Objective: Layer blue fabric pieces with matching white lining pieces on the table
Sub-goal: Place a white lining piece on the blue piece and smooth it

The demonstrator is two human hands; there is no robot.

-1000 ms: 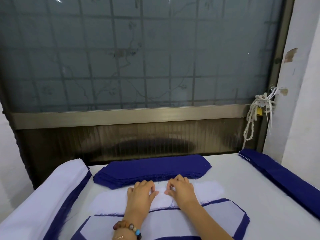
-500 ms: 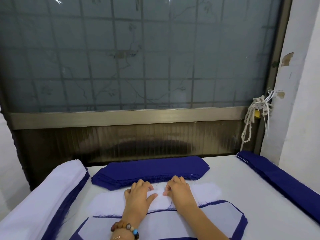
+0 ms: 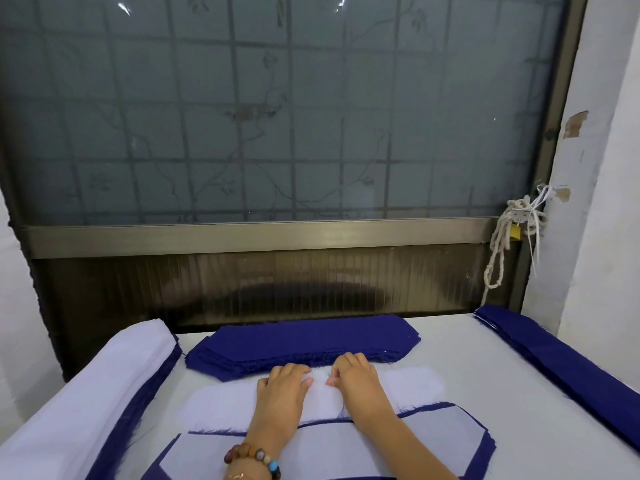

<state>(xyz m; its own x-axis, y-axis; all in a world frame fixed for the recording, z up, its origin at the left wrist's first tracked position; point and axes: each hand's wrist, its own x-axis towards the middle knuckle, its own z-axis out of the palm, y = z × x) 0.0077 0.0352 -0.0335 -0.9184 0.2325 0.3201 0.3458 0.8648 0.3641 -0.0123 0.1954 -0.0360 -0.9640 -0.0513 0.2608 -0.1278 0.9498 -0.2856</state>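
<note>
Left hand, right hand pinch white lining.

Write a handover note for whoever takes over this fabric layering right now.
Left hand: fingers curled on the white lining piece; grip unclear.
Right hand: pinches its far edge.
Blue stack lies just behind; more blue strips at right.
Done: one layered blue-and-white set nearest you.
Left: match this lining to a blue piece, then work through the stack.
</note>
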